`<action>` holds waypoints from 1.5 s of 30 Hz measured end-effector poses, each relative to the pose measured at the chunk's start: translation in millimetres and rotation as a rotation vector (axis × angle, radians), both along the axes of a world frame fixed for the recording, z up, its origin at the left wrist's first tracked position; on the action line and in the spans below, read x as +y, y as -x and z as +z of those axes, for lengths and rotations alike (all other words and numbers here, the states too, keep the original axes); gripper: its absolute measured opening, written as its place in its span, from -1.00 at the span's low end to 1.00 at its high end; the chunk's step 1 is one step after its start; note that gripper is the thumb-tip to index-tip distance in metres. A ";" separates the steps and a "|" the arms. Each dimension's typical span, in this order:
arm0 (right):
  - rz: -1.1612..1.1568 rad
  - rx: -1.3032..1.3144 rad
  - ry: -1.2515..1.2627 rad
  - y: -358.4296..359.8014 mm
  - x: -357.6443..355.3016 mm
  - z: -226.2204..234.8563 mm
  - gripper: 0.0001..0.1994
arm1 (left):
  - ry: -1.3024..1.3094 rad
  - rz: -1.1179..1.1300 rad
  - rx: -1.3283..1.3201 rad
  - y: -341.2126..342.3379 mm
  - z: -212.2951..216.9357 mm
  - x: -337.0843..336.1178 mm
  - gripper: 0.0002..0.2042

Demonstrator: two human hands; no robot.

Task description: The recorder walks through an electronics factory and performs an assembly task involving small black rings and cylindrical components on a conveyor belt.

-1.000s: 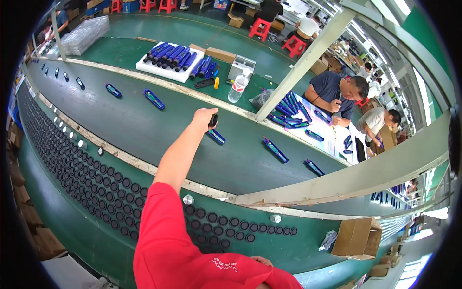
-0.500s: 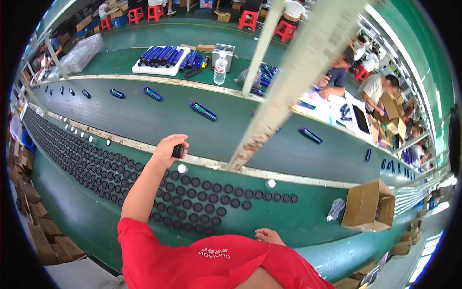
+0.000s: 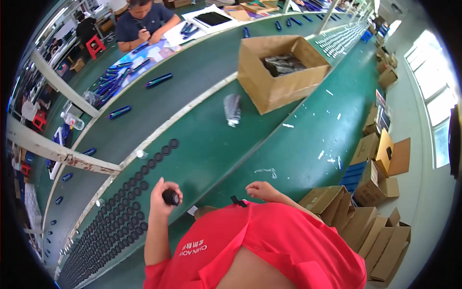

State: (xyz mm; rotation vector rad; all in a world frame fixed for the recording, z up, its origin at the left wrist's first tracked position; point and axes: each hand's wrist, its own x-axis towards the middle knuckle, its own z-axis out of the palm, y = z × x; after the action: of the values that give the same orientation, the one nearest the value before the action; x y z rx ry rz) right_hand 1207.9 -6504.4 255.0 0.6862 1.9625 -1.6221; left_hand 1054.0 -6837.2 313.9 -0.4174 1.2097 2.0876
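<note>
My left hand (image 3: 162,196) is closed round a short black cylindrical part (image 3: 170,196), held above the near edge of the green bench (image 3: 202,139). The part looks like a ribbed cap or ring, its far side hidden by my fingers. Below and left of that hand, rows of black rings (image 3: 145,169) lie flat on the bench. To the right, in front of my red shirt, my right hand (image 3: 262,190) is raised with loosely curled fingers apart and nothing visible in them. A small black strip (image 3: 238,202) shows at the shirt's upper edge beside it.
An open cardboard box (image 3: 274,91) with grey packing stands on the bench, a clear plastic bag (image 3: 232,110) beside it. Beyond runs a conveyor belt (image 3: 137,127) carrying dark-blue tube-shaped devices (image 3: 159,80). A white post (image 3: 62,149) crosses at left. A seated co-worker (image 3: 144,26) works opposite.
My view has swung to the right. My left hand has drawn back from the belt edge toward my body, still holding the black part. My right hand is now farther out in front.
</note>
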 end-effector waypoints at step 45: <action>0.753 0.179 -0.376 338.4 628.3 66.9 -0.62 | 0.438 -0.125 0.037 194.4 -71.3 663.2 -0.54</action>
State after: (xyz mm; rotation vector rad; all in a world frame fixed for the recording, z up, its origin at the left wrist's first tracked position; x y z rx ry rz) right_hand 869.5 -5876.2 321.9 -0.1047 2.2876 -0.8884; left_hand 859.5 -6174.1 242.7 -0.4859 1.6750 1.7260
